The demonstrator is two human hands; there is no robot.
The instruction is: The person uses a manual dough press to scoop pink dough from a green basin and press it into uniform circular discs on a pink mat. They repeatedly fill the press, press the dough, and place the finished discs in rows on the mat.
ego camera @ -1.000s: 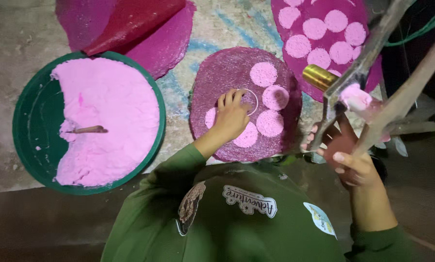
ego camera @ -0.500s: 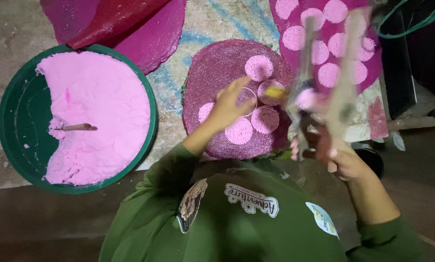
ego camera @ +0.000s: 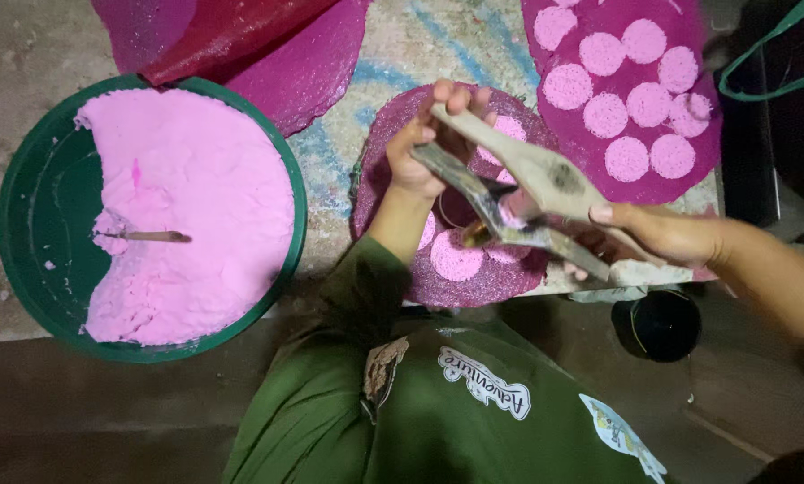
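Right now both hands are on a wooden press (ego camera: 518,193), two long flat sticks joined like tongs. The left hand (ego camera: 424,148) is closed around the far tips of the sticks, up over a round purple mat (ego camera: 393,206). The right hand (ego camera: 662,235) grips the other end, fingers wrapped over the sticks near the mat's right edge. So both hands are clenched on the press, and it hangs slanted just above the mat.

Between the sticks sits a small lump of pink paste (ego camera: 512,213), and something shiny and gold (maybe a little cup, it is hard to tell) peeks out under it. Pink rounds (ego camera: 456,255) of the same paste lie on the mat, and more rounds lie on a second mat (ego camera: 689,175) at the top right.

The press looks stiff and light, and I think it is easy to hold by its two ends, as the hands do now. The paste looks soft, wet and sticky, so it would squash and smear if you pinched it. I think the rounds would tear if lifted by hand, so the mat's edge is the safer place to take hold.

To the left stands a green bowl (ego camera: 25,269) half full of pink paste, with a small stick (ego camera: 155,237) lying in it.
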